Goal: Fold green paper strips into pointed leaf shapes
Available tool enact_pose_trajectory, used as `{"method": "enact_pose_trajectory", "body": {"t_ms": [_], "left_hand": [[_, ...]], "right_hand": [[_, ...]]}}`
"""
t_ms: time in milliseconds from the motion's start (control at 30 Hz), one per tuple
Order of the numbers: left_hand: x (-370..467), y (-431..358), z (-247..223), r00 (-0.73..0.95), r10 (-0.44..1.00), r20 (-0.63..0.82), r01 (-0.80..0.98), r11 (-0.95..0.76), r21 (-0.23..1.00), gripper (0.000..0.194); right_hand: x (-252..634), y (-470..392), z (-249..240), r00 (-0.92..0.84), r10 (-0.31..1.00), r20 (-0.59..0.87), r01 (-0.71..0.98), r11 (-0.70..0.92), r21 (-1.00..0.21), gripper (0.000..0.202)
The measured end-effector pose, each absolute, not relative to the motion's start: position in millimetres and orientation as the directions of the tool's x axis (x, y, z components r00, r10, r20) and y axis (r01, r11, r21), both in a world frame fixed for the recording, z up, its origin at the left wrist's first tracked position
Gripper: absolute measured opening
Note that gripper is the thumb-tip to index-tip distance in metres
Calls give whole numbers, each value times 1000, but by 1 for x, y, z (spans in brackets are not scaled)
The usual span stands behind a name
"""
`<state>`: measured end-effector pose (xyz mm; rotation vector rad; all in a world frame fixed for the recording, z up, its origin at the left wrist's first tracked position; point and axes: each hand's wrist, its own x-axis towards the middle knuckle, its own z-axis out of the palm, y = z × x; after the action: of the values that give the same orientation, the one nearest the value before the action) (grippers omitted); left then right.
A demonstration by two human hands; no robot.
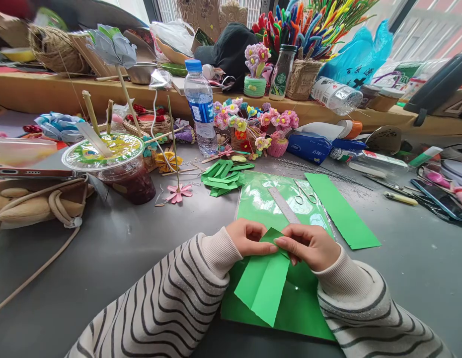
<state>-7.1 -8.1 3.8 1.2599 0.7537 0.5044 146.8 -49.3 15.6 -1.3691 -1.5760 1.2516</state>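
Note:
A creased strip of green paper (264, 288) is held between both hands, its torn lower end pointing toward me. My left hand (253, 237) pinches its upper left edge between thumb and fingers. On the upper right edge, my right hand (309, 243) pinches the same strip, where the paper is folded to a point. Beneath them lies a green sheet in a clear sleeve (305, 318). A ruler (283, 204) and small scissors (304, 193) rest on the sleeve just beyond my hands. To the right is a wide green paper strip (343, 211).
Small folded green pieces (223, 176) are piled behind the sleeve. A lidded drink cup (122, 174), a pink paper flower (179, 193) and a water bottle (201, 109) stand or lie left of them. Thin wires (320, 171) and a phone (441, 199) are at the right.

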Motion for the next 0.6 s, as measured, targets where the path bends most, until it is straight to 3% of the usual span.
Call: {"method": "enact_pose_trajectory", "body": {"t_ms": [300,600], "left_hand": [[-6,-10,-5,644,725,-246,53,279,959,19],[-5,-10,-1,639,731,-238,115,215,970,22]], "right_hand": [[148,-47,12,-138,989,-47,357,5,-934,26],[147,-47,16,-104,990,-99,319,-61,-946,26]]}}
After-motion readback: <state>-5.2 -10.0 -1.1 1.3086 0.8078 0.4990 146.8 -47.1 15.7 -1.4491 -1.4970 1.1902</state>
